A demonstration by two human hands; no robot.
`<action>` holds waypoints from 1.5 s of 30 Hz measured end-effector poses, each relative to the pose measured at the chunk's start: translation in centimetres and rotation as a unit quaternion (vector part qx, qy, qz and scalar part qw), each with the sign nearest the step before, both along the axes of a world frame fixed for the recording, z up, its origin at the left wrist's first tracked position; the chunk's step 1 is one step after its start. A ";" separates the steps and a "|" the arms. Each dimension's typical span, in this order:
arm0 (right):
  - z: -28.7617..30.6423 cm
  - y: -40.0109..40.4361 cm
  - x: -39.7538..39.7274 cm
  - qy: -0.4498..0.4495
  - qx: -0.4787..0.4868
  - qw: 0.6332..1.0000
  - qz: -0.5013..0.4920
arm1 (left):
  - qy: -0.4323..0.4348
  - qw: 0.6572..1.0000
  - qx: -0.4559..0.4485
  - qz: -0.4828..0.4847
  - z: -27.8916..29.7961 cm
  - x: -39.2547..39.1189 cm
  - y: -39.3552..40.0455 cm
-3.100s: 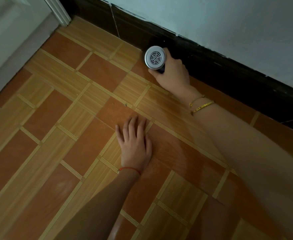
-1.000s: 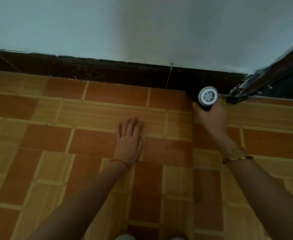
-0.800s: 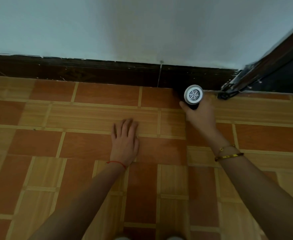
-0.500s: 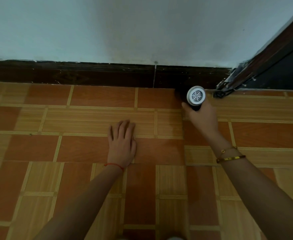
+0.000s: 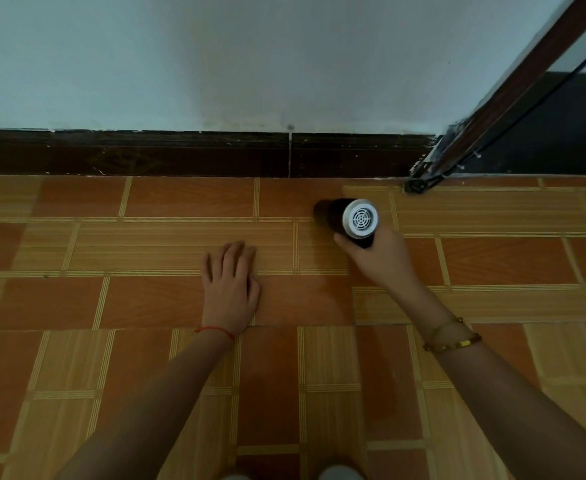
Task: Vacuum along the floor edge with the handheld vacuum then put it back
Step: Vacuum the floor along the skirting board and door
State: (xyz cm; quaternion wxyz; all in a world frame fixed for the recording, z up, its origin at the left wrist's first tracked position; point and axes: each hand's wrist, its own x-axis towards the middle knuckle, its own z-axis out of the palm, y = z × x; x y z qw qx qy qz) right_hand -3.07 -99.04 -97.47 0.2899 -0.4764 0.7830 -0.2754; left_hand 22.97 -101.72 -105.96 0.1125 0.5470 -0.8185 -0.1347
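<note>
Two hands are seen: the left hand is laid flat, fingers straight, on the floor. The vacuum is gripped by the right hand, nozzle pointed down near the skirting, apparently off the edge. Edge work seems nearly finished; returning the vacuum is judged still left.

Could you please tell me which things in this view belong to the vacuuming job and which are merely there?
Part of the job:
handheld vacuum, gripped by the right hand
dark skirting board along the floor edge
tiled floor

Merely there:
left hand, flat on the floor
door frame
black cable
</note>
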 end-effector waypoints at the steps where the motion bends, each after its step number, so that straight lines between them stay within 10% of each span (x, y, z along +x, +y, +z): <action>1: 0.2 0.3 0.3 -0.010 0.013 1.000 0.018 | 0.000 1.000 0.003 0.000 0.1 0.0 0.0; 16: 1.6 3.6 1.5 -0.015 0.046 0.999 -0.006 | 0.081 0.990 0.079 0.082 3.2 -0.5 1.9; 26: 3.9 4.6 7.0 -0.531 0.138 0.831 -0.092 | 0.257 0.920 0.228 0.191 6.8 1.2 3.2; 38: 4.5 6.0 8.9 -0.643 0.086 0.760 -0.034 | 0.397 0.851 0.217 0.267 8.7 4.1 4.2; 45: 4.4 6.5 8.5 -0.631 0.080 0.770 -0.051 | 0.351 0.879 0.223 0.233 8.3 3.6 4.9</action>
